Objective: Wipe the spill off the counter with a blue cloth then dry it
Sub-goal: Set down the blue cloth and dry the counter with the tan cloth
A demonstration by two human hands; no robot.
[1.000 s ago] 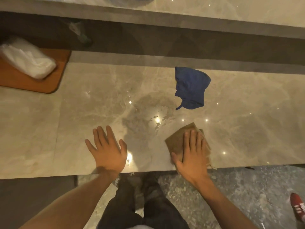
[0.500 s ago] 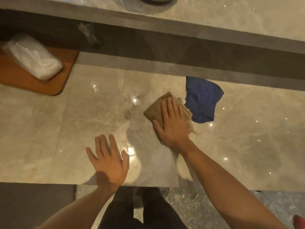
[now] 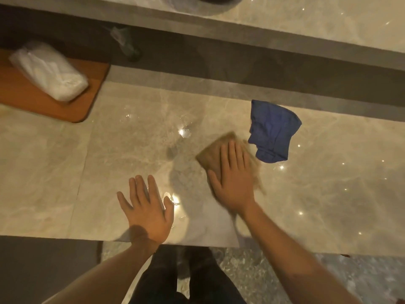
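A crumpled blue cloth [image 3: 273, 131] lies loose on the beige marble counter [image 3: 328, 183], untouched. Just left of it my right hand [image 3: 233, 178] presses flat on a folded tan cloth [image 3: 211, 154], which is blurred with motion. My left hand [image 3: 146, 207] rests flat on the counter near its front edge, fingers spread, holding nothing. A dull damp patch [image 3: 182, 172] with a few glinting droplets shows between the two hands.
A wooden board [image 3: 72, 106] with a white plastic-wrapped pack [image 3: 49, 71] sits at the back left. A raised marble ledge [image 3: 285, 25] runs behind a dark recess. The counter's front edge is just below my left wrist; my dark trousers and speckled floor lie beneath.
My right hand pushed the tan cloth from the front edge up beside the blue cloth, and has now slid it back a little toward me. The left hand stayed put.
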